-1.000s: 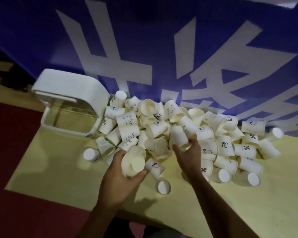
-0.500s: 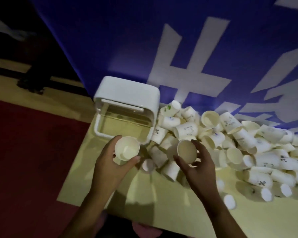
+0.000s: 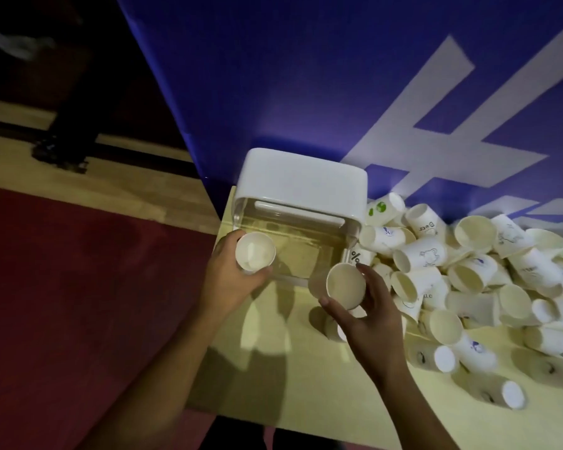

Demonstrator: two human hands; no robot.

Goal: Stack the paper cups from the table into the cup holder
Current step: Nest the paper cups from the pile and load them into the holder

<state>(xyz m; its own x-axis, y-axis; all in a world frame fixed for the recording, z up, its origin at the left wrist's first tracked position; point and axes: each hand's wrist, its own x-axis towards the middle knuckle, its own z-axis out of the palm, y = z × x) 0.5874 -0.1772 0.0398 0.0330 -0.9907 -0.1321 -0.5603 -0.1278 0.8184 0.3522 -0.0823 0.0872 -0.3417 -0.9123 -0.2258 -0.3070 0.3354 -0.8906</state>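
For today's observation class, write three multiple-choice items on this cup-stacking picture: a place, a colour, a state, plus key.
1. Seen from the camera, the loose cup pile lies where relative to the cup holder?
A. Left
B. Right
C. Inside
2. The backdrop is:
A. Red
B. Green
C. Blue with white marks
3. The right hand:
A. Grips a paper cup
B. Is an empty fist
C. Is flat and empty
Key: B, the heap spreads rightward from the holder's side; C, blue fabric with white strokes fills the top; A, fingers curl round the cup.
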